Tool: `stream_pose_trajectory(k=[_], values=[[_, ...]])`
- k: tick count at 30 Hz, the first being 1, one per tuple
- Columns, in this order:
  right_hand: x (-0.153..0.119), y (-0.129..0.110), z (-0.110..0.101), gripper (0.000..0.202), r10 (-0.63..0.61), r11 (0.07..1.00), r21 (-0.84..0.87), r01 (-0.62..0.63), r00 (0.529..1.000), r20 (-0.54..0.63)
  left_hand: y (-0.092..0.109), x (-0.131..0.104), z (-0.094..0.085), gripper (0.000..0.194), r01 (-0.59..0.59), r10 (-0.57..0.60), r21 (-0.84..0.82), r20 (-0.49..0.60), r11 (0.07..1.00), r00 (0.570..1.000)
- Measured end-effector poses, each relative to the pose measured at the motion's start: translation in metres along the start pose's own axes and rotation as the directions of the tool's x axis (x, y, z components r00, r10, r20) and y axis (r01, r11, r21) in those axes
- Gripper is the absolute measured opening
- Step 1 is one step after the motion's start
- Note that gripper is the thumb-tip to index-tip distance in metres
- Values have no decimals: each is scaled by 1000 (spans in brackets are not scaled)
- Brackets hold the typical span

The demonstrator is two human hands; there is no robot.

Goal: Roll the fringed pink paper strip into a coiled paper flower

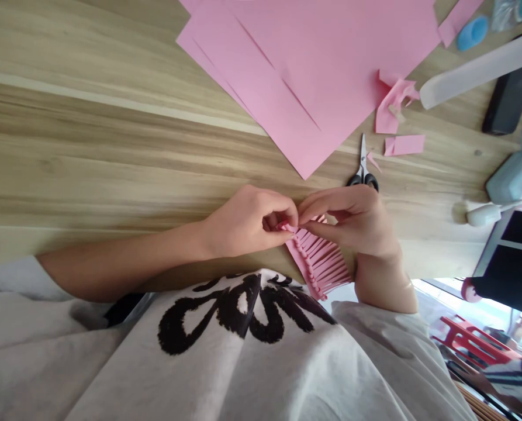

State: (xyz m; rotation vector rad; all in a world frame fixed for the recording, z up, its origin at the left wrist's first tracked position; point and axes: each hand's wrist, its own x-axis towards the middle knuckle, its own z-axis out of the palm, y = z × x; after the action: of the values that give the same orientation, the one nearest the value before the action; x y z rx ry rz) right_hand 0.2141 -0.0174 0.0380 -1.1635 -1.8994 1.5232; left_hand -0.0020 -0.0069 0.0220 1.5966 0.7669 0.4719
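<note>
A fringed pink paper [331, 263] is hanging at the lower centre of the frame, its narrow strips fanning right and small curls running along its left edge. The left hand [254, 225] is gripping its upper end between thumb and fingers; the right hand [352, 219] is pinching the paper just beside those fingertips. Scissors [363, 166] are lying right of centre, just above the right hand. Large pink sheets [331, 76] are covering the table [111, 152] at the upper centre, while crumpled pink scraps [390, 111] are resting at the upper right.
</note>
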Motion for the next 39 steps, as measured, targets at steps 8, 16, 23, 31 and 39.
stream_pose_trajectory(k=[8,16,23,31,39], values=[[0,1,1,10,-21,1000,-1,21,1000,-11,4,0,-2,4,36,-36,-14,33,999,999],[1,0,1,10,-19,1000,-7,19,1000,-15,4,-1,-3,7,52,-50,-49,42,997,998],[3,0,3,13,-72,997,3,72,997,12,4,-2,-3,4,66,-63,-86,39,994,997],[2,1,2,8,-39,999,-11,39,999,-10,4,-3,-2,4,82,-78,-117,42,990,996],[1,1,1,6,-41,999,-8,41,999,-15,4,-2,-1,4,95,-93,-139,24,986,995]])
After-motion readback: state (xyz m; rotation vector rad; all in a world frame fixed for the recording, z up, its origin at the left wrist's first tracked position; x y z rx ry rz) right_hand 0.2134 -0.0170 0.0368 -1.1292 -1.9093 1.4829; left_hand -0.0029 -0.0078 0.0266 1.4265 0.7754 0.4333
